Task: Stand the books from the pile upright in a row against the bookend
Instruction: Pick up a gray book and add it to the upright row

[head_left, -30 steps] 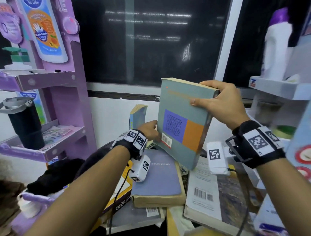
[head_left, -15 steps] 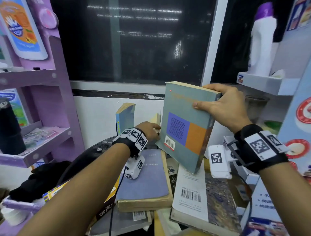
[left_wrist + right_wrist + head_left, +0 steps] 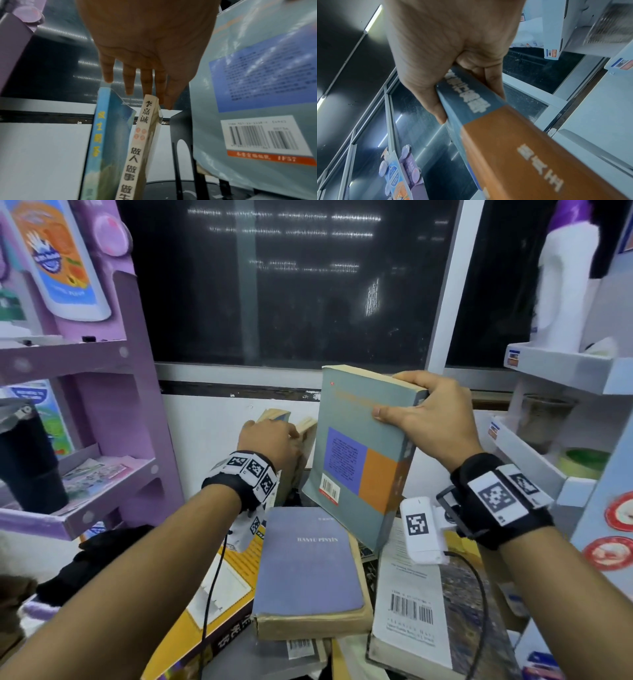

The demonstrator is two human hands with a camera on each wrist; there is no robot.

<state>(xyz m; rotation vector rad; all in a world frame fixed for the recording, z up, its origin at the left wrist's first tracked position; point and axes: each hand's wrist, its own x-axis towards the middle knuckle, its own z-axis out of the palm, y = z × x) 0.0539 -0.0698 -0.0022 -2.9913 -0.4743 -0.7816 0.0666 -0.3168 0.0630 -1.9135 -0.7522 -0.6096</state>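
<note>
Holding the grey book [image 3: 356, 453] up by its top corner, the right hand [image 3: 424, 419] pinches it with thumb in front and fingers [image 3: 491, 79] behind. Just left, the left hand [image 3: 270, 440] rests straight fingers [image 3: 145, 81] on two standing books [image 3: 135, 142]. Behind them, the black bookend [image 3: 180, 128] is partly hidden.
</note>
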